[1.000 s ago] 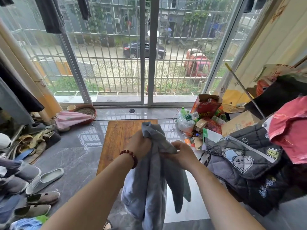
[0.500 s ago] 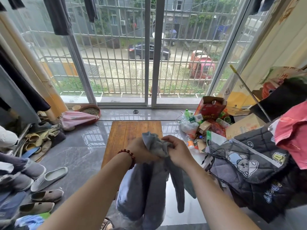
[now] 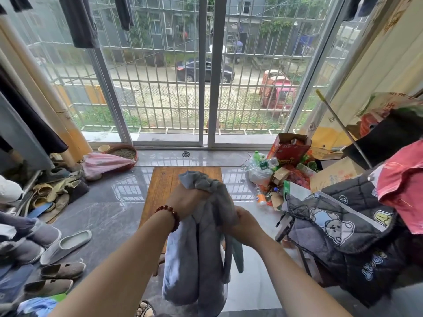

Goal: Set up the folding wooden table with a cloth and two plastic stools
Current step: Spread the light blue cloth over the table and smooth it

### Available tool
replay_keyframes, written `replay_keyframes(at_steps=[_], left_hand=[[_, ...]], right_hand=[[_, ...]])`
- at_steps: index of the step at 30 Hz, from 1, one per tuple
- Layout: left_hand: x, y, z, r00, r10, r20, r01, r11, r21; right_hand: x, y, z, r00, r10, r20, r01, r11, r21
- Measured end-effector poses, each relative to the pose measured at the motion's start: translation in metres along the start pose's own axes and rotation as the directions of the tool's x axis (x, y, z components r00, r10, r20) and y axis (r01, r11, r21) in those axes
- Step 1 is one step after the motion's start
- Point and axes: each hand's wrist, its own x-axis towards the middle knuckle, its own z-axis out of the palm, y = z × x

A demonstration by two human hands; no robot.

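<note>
1. Head view, your hands: your left hand (image 3: 187,200), with the bead bracelet (image 3: 169,213) at its wrist, is closed in a fist round the top of the grey cloth (image 3: 206,259). A bunch of fabric sticks out above the knuckles. Your right hand (image 3: 242,223) sits just below and to the right of it, fingers curled in, pinching a fold of the same cloth.
2. Head view, the cloth: it is bunched, not spread. It hangs in long folds between your forearms, held in the air over the near half of the table (image 3: 164,184), and it hides the table's near edge.
3. Head view, the table: it stands on the tiled floor with its far edge toward the window. Bare wood shows along the far and left edges.
4. Head view, surroundings: slippers (image 3: 66,245) lie on the floor off the left edge. A bear-print quilt (image 3: 338,225) and a red carton (image 3: 290,147) are piled off the right edge. You have no plastic stool that I can make out.
5. Step in hand, as I judge it: the table looks set up already, and you are sorting the cloth to find an edge. Laying it and bringing both stools remain.
6. Next move: run your hands apart along one hem to two corners and shake the cloth open. Then drape it from the far edge back toward you, clear of the clutter at the right edge.
</note>
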Motion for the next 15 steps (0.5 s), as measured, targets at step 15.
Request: replay_keyframes(at_steps=[15], left_hand=[[0.003,-0.006,-0.023,0.982,-0.087,-0.165,0.074,0.994,-0.081]], right_hand=[[0.010,0.007,-0.002,0.990,0.011,-0.141,0.003,0.995,0.097]])
